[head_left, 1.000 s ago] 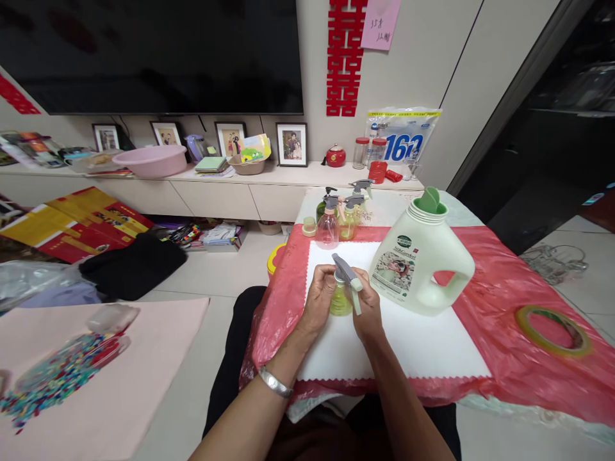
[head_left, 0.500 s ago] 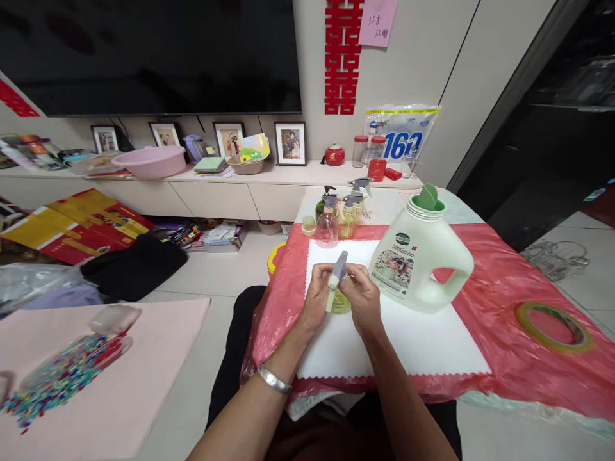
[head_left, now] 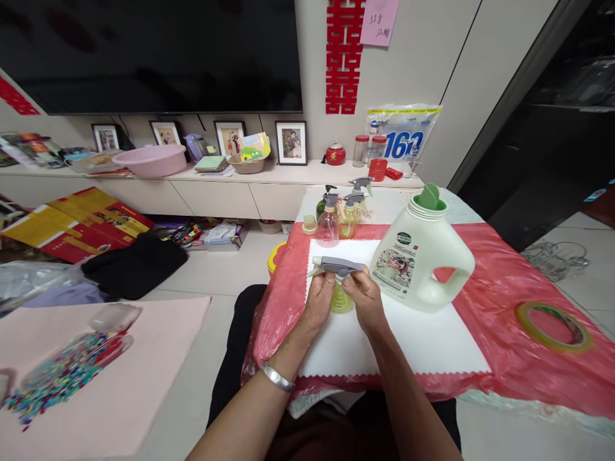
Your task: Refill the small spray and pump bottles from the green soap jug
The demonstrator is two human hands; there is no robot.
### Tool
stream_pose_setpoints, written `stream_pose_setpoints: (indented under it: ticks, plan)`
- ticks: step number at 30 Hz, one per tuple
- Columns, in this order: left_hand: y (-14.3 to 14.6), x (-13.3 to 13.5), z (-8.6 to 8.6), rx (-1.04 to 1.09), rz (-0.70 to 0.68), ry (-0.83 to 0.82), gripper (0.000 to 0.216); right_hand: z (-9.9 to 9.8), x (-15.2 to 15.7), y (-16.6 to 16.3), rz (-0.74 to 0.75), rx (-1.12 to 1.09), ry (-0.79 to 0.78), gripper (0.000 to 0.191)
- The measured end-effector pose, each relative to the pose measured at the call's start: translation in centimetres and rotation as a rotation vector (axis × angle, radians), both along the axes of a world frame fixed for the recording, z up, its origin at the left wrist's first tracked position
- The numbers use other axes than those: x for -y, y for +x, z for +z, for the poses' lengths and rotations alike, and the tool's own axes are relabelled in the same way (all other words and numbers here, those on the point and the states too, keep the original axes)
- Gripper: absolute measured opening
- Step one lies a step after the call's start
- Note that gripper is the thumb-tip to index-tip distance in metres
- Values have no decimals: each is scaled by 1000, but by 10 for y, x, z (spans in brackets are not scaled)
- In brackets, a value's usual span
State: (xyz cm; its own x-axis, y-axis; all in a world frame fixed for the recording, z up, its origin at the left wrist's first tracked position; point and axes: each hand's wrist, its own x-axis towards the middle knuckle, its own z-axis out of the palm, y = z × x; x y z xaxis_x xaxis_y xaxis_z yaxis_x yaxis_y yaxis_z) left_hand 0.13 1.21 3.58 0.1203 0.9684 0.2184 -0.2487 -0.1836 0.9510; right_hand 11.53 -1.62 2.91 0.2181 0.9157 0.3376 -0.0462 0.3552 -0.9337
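Grey spray head [head_left: 340, 264] tops bottle [head_left: 342, 301], nozzle [head_left: 316, 261] pointing left. Left hand [head_left: 318, 299] and right hand [head_left: 369, 301] both grip bottle near neck; jug [head_left: 423, 256] stands just beside.

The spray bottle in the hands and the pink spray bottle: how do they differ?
The held spray bottle is yellow-green; the pink spray bottle is pink. The held one is between the left hand and the right hand, while the pink one stands untouched farther back. Both have gray sprayer heads.
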Motion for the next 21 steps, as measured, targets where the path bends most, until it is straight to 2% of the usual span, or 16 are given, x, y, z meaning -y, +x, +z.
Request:
stream_pose_setpoints:
  ticks: [3,8,17,21]
  plan:
    - [-3,2,0,-13,-5,12,47,0,-2,-4,-28,-26,-5,31]
    - [-6,0,-1,31,-101,61,45,1,-3,-11,-110,-41,-16,34]
    - [-1,2,1,-12,-3,54,48,10,3,-3,-32,48,-11,41]
    - [-2,3,-1,-25,-12,63,46,8,2,-5,-67,35,-18,36]
